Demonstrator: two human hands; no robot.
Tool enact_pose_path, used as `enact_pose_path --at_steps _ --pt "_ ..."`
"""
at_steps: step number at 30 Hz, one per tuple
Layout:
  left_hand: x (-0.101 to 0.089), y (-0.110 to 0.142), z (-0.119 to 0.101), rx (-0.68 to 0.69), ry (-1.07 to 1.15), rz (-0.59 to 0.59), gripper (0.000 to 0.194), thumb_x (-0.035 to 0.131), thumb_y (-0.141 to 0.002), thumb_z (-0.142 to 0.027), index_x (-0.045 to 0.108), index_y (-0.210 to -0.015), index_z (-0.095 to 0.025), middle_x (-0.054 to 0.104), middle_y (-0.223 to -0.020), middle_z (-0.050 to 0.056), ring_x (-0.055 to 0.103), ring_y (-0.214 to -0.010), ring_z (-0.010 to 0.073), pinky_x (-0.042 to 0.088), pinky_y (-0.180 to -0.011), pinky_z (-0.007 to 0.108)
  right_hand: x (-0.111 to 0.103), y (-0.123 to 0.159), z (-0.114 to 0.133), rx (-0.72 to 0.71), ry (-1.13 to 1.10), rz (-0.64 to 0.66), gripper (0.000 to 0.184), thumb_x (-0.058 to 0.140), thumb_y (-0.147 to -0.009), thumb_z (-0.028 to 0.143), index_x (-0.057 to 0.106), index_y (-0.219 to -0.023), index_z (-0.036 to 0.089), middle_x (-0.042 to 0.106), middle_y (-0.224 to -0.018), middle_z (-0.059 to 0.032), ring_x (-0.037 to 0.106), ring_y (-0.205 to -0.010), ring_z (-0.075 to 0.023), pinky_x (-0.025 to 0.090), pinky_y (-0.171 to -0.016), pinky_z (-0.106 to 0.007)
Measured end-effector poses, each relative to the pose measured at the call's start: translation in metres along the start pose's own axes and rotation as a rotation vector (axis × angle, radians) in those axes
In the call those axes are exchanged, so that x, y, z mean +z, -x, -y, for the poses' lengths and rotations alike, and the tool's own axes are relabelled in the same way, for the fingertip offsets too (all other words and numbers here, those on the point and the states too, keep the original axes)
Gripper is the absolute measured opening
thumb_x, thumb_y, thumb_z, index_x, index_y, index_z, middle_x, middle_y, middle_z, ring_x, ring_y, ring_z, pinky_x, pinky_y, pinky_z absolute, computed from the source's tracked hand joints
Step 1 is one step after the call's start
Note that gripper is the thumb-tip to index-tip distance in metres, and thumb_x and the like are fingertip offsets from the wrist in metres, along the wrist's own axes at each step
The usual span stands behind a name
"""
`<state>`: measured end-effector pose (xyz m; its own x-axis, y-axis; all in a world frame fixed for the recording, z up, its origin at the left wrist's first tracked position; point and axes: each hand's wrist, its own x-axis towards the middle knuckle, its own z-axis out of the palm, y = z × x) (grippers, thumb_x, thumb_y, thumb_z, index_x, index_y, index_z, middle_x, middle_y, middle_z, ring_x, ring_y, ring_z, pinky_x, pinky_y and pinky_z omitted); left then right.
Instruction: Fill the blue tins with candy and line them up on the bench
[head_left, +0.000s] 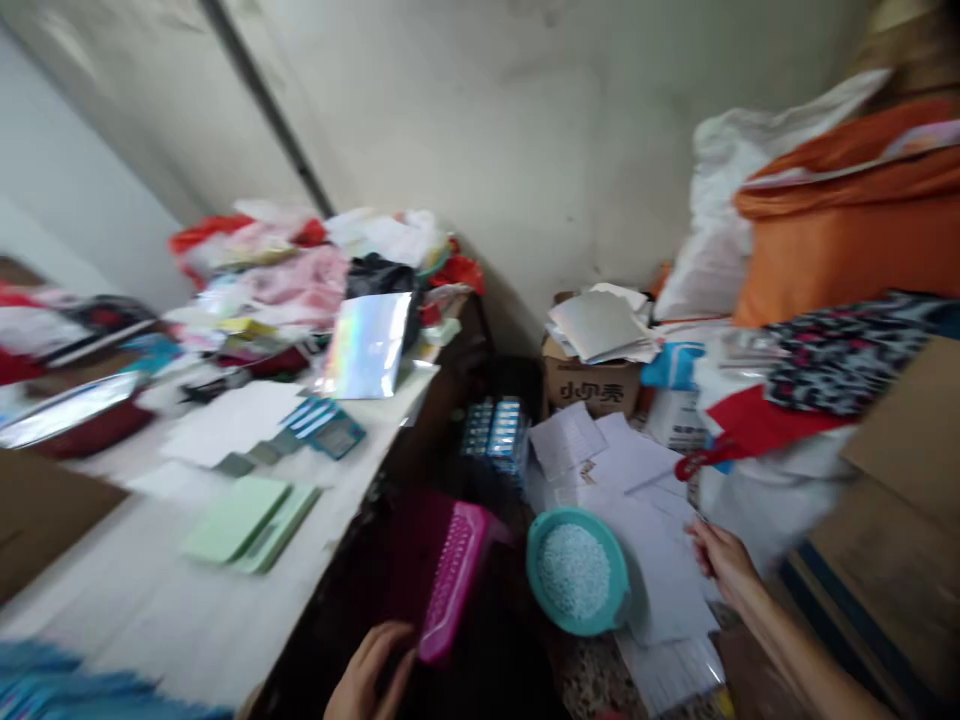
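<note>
My left hand [367, 675] is at the bottom edge, blurred, with a gap between its thumb and fingers and nothing seen in it. Just beyond it, and close to its fingertips, is a pink plastic piece with a perforated rim [454, 580], perhaps a stool or basket. On the right, my right hand [716, 555] has its fingers closed over the edge of white paper sheets [645, 540]; what it pinches is too blurred to name. Between the hands a teal plastic basin [626, 575] on the floor holds small white pellets [576, 570].
At left, a table [172, 620] carries a pale green scale [255, 525], a blue box [326, 430], a shiny holographic sheet [367, 345] and piled bags. A cardboard box [592, 385] stands by the wall. Orange [847, 230] and white sacks crowd the right, near brown cardboard [900, 510].
</note>
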<state>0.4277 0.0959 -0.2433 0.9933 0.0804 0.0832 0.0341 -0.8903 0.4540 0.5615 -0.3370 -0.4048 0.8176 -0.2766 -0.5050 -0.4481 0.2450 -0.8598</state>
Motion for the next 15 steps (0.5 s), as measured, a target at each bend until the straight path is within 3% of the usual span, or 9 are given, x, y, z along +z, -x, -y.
enact_pose_path --at_steps 4,7,9,12,13,15 --pt "-0.027 -0.017 0.021 -0.108 -0.246 -0.254 0.040 0.049 -0.070 -0.044 0.054 -0.100 -0.018 0.056 -0.103 0.010 0.052 -0.099 0.0239 0.042 -0.087 0.041 0.080 0.020 -0.011 0.090 0.043 0.354 0.052 0.063 -0.052 0.037 0.051 -0.099 0.019 0.064 -0.079 -0.0053 0.059 -0.057 -0.0140 0.044 -0.046 -0.024" --pt "-0.055 -0.048 0.040 -0.387 -0.326 -0.541 0.058 0.047 -0.071 -0.045 0.040 -0.116 -0.008 0.043 -0.118 0.020 0.038 -0.113 0.0312 0.032 -0.093 0.049 0.148 0.050 -0.012 0.077 0.208 0.620 0.046 0.060 -0.056 0.040 0.056 -0.097 0.021 0.063 -0.091 -0.0077 0.060 -0.067 -0.0163 0.047 -0.055 -0.027" --pt "-0.080 -0.075 0.060 -0.557 -0.268 -0.689 0.065 0.046 -0.071 -0.045 0.031 -0.122 -0.007 0.031 -0.127 0.022 0.027 -0.120 0.0327 0.025 -0.096 0.049 0.188 0.068 -0.012 0.033 0.321 0.751 0.040 0.057 -0.058 0.043 0.061 -0.090 0.020 0.064 -0.085 -0.0081 0.059 -0.063 -0.0163 0.046 -0.055 -0.028" --pt "-0.119 -0.114 0.106 -0.866 -0.015 -0.897 0.068 0.046 -0.071 -0.044 0.025 -0.123 -0.005 0.028 -0.128 0.024 0.023 -0.122 0.0337 0.022 -0.097 0.050 0.248 0.090 -0.004 -0.059 0.399 0.871 0.040 0.052 -0.062 0.045 0.063 -0.090 0.019 0.065 -0.079 -0.0077 0.058 -0.061 -0.0166 0.046 -0.054 -0.029" --pt "-0.129 -0.123 0.123 -0.934 0.062 -0.930 0.068 0.043 -0.072 -0.044 0.024 -0.123 -0.004 0.028 -0.127 0.026 0.023 -0.122 0.0348 0.021 -0.096 0.052 0.272 0.098 0.001 -0.101 0.407 0.909 0.040 0.051 -0.064 0.046 0.063 -0.091 0.018 0.065 -0.078 -0.0079 0.059 -0.062 -0.0169 0.046 -0.055 -0.029" --pt "-0.142 -0.136 0.156 -0.938 0.164 -0.909 0.062 0.034 -0.077 -0.043 0.023 -0.122 -0.001 0.031 -0.123 0.030 0.030 -0.118 0.0362 0.023 -0.092 0.056 0.331 0.116 0.017 -0.240 0.414 0.995 0.039 0.047 -0.069 0.045 0.063 -0.092 0.018 0.065 -0.083 -0.0088 0.060 -0.070 -0.0183 0.047 -0.064 -0.032"
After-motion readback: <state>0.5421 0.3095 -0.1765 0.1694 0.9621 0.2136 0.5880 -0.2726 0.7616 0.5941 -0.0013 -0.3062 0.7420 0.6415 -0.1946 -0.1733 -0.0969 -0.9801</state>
